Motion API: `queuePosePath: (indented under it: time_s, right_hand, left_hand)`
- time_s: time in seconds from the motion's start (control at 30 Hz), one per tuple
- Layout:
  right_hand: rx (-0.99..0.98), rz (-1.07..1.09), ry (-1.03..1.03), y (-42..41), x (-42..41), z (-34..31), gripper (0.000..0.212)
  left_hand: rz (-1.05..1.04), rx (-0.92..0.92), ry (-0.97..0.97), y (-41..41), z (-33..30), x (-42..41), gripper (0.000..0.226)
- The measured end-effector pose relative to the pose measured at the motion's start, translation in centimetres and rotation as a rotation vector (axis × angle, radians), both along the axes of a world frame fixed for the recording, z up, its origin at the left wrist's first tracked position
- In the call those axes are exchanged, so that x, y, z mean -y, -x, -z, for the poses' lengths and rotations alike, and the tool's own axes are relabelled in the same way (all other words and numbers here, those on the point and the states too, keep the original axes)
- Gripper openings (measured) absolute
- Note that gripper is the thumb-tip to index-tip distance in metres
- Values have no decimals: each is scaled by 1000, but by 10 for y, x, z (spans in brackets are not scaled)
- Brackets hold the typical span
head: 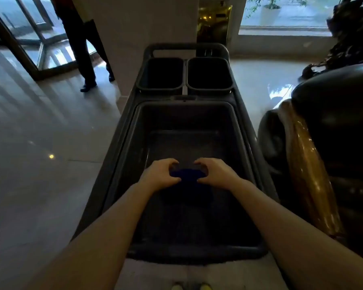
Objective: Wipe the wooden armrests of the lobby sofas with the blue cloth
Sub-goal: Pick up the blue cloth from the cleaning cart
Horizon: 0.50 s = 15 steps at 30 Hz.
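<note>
The blue cloth is bunched between both my hands, over the big dark tub of a grey cleaning cart. My left hand grips its left end and my right hand grips its right end, thumbs facing each other. The lower part of the cloth hangs down dark into the tub. To the right stands a dark leather sofa with a glossy brown wooden armrest running toward me.
Two small dark bins sit at the cart's far end under its handle. A white pillar stands behind the cart. A person's dark-trousered legs are at the far left by a glass revolving door. Shiny tiled floor lies to the left.
</note>
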State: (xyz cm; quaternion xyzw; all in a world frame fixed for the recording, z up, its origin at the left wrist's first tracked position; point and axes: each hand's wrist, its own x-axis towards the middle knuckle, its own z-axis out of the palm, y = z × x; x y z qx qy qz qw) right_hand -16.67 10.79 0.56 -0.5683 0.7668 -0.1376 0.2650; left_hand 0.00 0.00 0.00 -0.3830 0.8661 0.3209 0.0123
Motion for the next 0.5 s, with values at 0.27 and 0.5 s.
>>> queuePosePath:
  time_s: [0.27,0.5]
  right_hand:
    - [40,46,-86,1,10,60,54]
    - [113,195,-72,-6,15,84,37]
  left_hand:
    - [-121,0,-158,8,54,4,46]
    - [-283,17,-114,8,79,-3,28]
